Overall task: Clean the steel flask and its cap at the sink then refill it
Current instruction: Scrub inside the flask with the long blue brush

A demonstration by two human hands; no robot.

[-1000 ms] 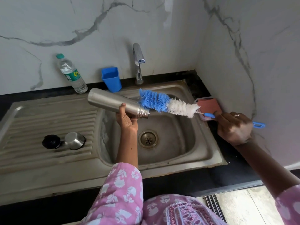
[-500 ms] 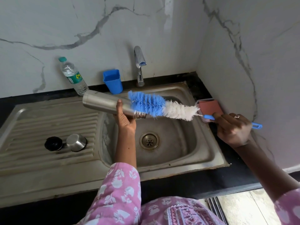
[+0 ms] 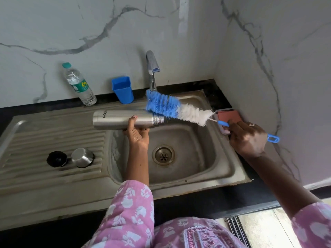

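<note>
One cylindrical brushed-steel flask, one blue-and-white bristled bottle brush, one domed steel cap and one round black stopper were counted. One clear plastic water bottle with a teal lid, one blue plastic cup and one chrome tap were also counted.

The middle of the brush handle was hidden inside the right hand, which was closed round it. A pink block behind it was partly covered. Contact between the bristles and the flask's neck could not be settled.

The flask was held level over the left edge of the steel sink by the left hand, fingers curled beneath and thumb on top. Its threaded mouth was turned right, and its lettering appeared inverted. The cap and stopper were laid side by side on the ribbed drainer.
</note>
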